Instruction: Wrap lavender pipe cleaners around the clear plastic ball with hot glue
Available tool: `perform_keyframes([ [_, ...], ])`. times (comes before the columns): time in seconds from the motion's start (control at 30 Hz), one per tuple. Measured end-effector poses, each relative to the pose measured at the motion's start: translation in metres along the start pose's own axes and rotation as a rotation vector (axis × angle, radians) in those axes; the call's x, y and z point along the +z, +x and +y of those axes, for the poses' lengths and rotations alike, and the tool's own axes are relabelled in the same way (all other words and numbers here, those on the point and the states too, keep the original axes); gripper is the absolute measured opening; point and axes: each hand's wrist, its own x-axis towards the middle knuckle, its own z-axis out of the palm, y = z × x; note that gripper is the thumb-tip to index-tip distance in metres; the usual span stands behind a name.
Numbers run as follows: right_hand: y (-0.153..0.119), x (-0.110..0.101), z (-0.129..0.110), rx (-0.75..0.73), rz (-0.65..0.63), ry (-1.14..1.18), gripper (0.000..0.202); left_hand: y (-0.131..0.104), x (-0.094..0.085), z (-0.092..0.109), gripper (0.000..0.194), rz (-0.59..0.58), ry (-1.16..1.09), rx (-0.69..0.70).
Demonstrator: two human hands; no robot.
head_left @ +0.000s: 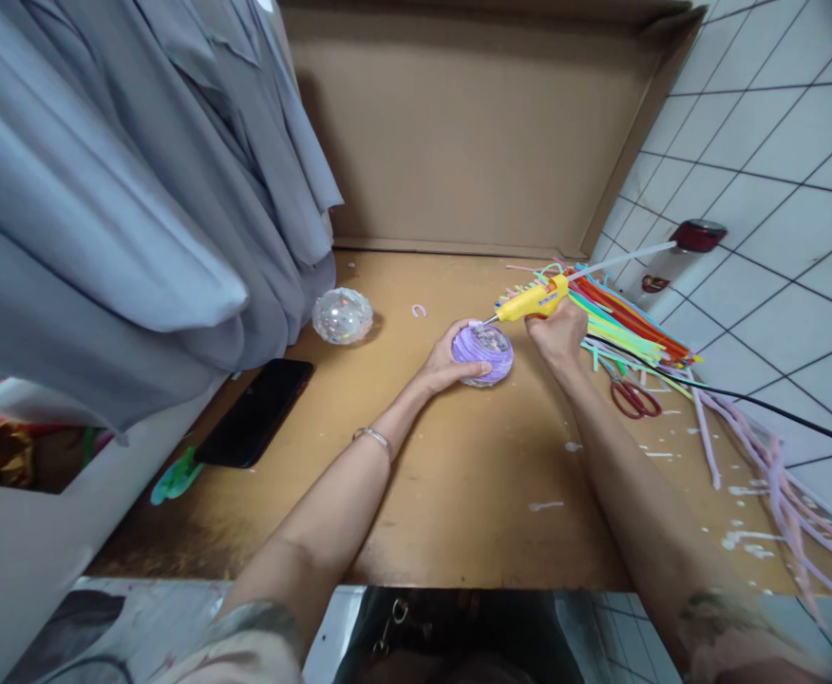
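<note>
My left hand [453, 363] is closed around a ball wrapped in purple pipe cleaners [496, 357], its thumb lying across the near side. A greyish patch shows on the ball's top, inside the purple rows. In my right hand [560, 338] is a yellow hot glue gun [532, 301], with a long pale glue stick [622, 259] reaching out of its back. The gun's metal nozzle points left and down at the upper edge of the purple ball and seems to touch it. My right fingers are partly hidden behind the gun's handle.
A clear ball [343, 316] and a black phone [255, 413] lie on the left. Coloured pipe cleaners [633, 318], red-handled scissors [634, 399] and a black cord [736, 391] are on the right. A small pale curved piece [419, 311] lies behind the ball. Grey cloth [174, 190] hangs left.
</note>
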Motion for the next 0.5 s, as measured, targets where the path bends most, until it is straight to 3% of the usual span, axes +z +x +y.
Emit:
perform_keyframes([
  [0.3, -0.008, 0.008, 0.034, 0.232, -0.127, -0.088, 0.048, -0.001, 0.0, 0.003, 0.091, 0.017, 0.072, 0.008],
  [0.5, -0.025, 0.014, 0.056, 0.181, -0.129, -0.239, 0.052, -0.003, 0.001, 0.007, 0.087, 0.022, 0.107, 0.02],
])
